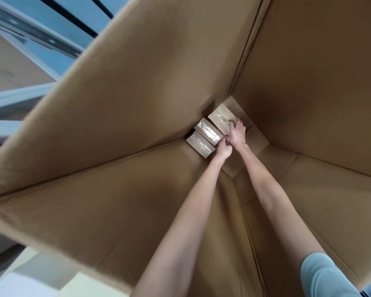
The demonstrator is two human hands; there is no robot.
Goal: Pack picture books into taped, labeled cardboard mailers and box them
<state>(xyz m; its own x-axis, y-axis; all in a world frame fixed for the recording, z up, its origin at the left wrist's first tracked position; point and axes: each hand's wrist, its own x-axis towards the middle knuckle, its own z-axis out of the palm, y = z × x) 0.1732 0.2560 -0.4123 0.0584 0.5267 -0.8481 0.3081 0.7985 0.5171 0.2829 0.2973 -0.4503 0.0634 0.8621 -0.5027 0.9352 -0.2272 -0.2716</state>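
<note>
Three small cardboard boxes sealed with shiny clear tape lie side by side at the bottom of a deep carton (160,194): a far box (220,115), a middle box (209,131) and a near box (200,144). My right hand (237,134) rests on the right end of the far box, its fingers spread. Close beside it, my left hand (224,151) is at the right end of the middle box, with curled fingers and the index finger pointing forward. Whatever lies under its curled fingers is hidden.
Tall cardboard walls (321,74) surround both my arms. The carton's bottom flaps (259,140) show to the right of my hands. Outside, at the upper left, are metal rails (34,29) and a blue surface. Pale sheets or panels (64,272) lie at the lower left.
</note>
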